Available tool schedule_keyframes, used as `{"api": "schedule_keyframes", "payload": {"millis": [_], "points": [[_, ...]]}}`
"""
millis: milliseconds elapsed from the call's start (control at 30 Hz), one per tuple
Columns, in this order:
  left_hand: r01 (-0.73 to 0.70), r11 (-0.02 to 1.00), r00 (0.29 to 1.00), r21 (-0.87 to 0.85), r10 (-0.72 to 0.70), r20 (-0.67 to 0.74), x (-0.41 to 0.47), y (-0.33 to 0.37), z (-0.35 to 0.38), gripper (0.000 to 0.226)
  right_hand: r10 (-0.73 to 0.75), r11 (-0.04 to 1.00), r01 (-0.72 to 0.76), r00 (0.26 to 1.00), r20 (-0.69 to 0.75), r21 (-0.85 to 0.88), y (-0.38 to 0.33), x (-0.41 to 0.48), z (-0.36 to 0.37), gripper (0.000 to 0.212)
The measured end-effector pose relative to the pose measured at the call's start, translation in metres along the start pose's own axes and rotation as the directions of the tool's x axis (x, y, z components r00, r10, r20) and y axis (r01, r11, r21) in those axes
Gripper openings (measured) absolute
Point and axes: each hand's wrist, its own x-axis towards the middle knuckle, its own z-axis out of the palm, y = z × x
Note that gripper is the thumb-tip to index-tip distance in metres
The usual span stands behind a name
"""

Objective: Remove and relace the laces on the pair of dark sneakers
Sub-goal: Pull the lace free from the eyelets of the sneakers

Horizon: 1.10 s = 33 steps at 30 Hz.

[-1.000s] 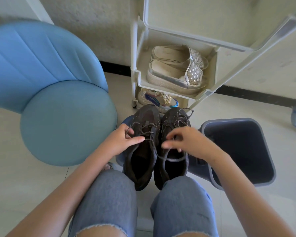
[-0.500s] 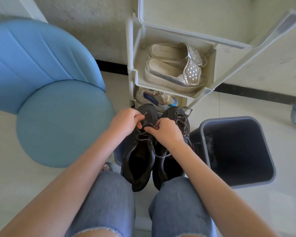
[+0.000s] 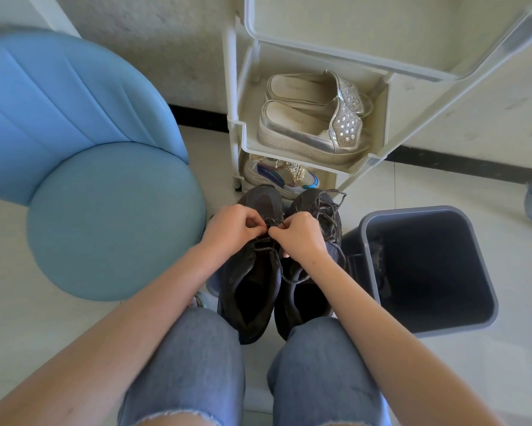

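Head view: a lace (image 3: 263, 248) is pinched, seemingly, by the curled left hand (image 3: 232, 230) and right hand (image 3: 301, 236), with the dark sneakers (image 3: 238, 272) directly beneath them.

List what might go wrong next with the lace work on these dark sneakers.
Both the left hand and the right hand pinch the dark speckled lace of the left dark sneaker. Its slack trails across onto the right dark sneaker, so it may snag there. A hard tug might also tip that shoe toward the open grey plastic bin beside it.
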Motion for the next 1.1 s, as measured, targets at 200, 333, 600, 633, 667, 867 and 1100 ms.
{"api": "schedule_keyframes", "payload": {"millis": [200,333,600,633,667,867,1100], "points": [[0.008,0.995,0.999,-0.1,-0.013,-0.049,0.0,-0.004,0.013,0.008,0.005,0.992,-0.006,1.0,0.006,0.127,0.007,-0.001,-0.004,0.022],[0.026,0.975,0.995,-0.219,-0.047,-0.09,-0.002,-0.009,0.024,0.009,0.014,0.981,-0.017,1.0,0.012,0.194,0.012,-0.003,-0.004,0.023],[0.125,0.885,0.974,-0.449,-0.195,-0.114,-0.004,-0.012,0.031,0.012,-0.027,0.976,0.034,0.999,-0.036,0.216,0.011,-0.007,-0.001,0.024],[0.129,0.883,0.973,-0.452,-0.201,-0.116,-0.004,-0.011,0.032,0.012,-0.033,0.975,0.044,0.998,-0.053,0.216,0.012,-0.006,0.0,0.023],[0.133,0.886,0.972,-0.445,-0.204,-0.117,-0.004,-0.01,0.033,0.012,-0.04,0.975,0.054,0.997,-0.068,0.216,0.012,-0.006,0.0,0.022],[0.158,0.912,0.964,-0.379,-0.225,-0.139,-0.002,-0.007,0.037,0.012,-0.022,0.954,0.032,0.999,-0.038,0.297,0.014,-0.008,-0.001,0.013],[0.049,0.994,0.992,-0.099,-0.06,-0.109,-0.007,-0.007,0.032,0.015,0.007,0.941,0.003,1.0,-0.028,0.338,0.013,-0.008,0.001,0.01]]}}
